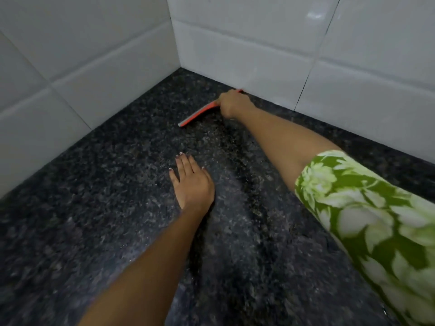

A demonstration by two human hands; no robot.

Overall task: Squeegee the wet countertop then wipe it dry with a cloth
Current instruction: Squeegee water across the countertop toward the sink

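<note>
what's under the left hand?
The left hand lies flat, fingers straight, on the dark speckled countertop. Only granite shows around it; the patch beneath the palm is covered, so anything there is hidden.

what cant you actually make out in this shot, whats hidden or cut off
- Squeegee handle, head view: covered by the right hand gripping it.
- Drying cloth: none in the frame.
- Countertop front edge: cut off by the bottom of the frame.
- Wetness under the flat left hand: hidden, and the speckled stone is blurred.
</note>
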